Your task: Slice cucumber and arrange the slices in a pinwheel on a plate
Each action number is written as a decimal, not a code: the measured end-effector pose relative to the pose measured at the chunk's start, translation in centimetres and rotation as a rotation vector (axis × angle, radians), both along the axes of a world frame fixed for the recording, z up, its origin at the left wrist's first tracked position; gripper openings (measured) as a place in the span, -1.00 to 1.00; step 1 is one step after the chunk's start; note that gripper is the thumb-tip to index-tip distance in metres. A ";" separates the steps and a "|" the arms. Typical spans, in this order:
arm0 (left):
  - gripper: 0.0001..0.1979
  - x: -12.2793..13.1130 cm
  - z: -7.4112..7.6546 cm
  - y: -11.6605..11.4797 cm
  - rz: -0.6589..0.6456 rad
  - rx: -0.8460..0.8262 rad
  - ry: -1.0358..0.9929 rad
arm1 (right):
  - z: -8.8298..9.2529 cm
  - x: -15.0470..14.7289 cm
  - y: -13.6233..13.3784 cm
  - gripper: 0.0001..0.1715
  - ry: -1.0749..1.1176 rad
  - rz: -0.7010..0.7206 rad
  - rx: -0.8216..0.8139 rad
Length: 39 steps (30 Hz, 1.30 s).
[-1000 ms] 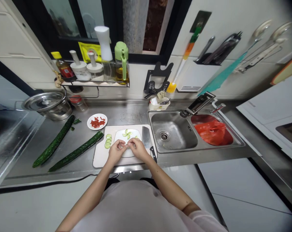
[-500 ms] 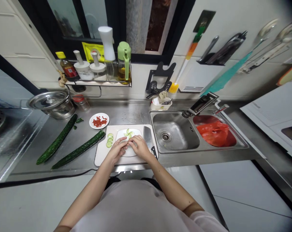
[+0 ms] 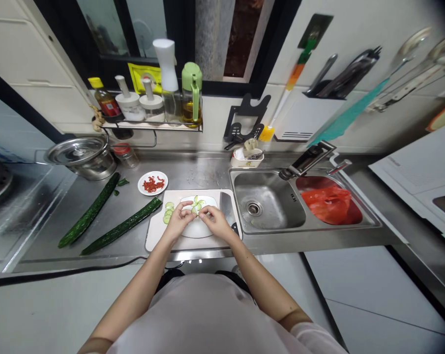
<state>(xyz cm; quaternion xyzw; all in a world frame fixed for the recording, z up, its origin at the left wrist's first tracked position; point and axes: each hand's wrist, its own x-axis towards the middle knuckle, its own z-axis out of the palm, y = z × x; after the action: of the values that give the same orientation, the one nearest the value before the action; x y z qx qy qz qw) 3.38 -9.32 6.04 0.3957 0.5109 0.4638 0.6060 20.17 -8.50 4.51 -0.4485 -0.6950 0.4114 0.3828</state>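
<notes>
Over a white plate [image 3: 196, 231], my left hand [image 3: 180, 221] and my right hand [image 3: 216, 222] meet fingertip to fingertip. Both pinch a small cucumber slice, mostly hidden by the fingers. Several thin green-edged cucumber slices [image 3: 197, 200] lie at the plate's far side. Under the plate is a pale cutting board [image 3: 156, 236]. More round cucumber slices [image 3: 168, 214] overlap in a row at its left. A broad-bladed knife [image 3: 226, 207] rests along the board's right edge, its dark handle toward me, beside my right hand.
Two long cucumbers, one nearer [image 3: 122, 227] and one farther left [image 3: 91, 209], lie on the steel counter. A small plate of red pieces [image 3: 153, 183] stands behind the board. At right is a sink [image 3: 266, 196] with a red plastic bag [image 3: 327, 204] in its second basin.
My hands have drawn slightly apart, with fingers more upright around the slice, uncovering more of the plate. The whole view has shifted a little.
</notes>
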 end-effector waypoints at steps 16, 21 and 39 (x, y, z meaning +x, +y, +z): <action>-0.54 0.2 -0.3 0.3 0.021 0.161 0.140 | -0.6 -1.0 0.3 -0.78 0.132 -0.093 -0.195; -0.55 0.2 -0.3 0.3 0.029 0.183 0.180 | -0.8 -1.2 0.4 -0.76 0.211 -0.111 -0.254; -0.66 2.2 -2.8 1.4 0.107 0.101 0.151 | -1.4 1.9 4.4 -0.84 -0.090 0.017 -0.230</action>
<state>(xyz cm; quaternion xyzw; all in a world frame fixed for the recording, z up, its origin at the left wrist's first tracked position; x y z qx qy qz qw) 5.62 -7.88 3.20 0.4315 0.5515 0.4897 0.5194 22.11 -4.14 3.13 -0.5017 -0.6632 0.4712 0.2939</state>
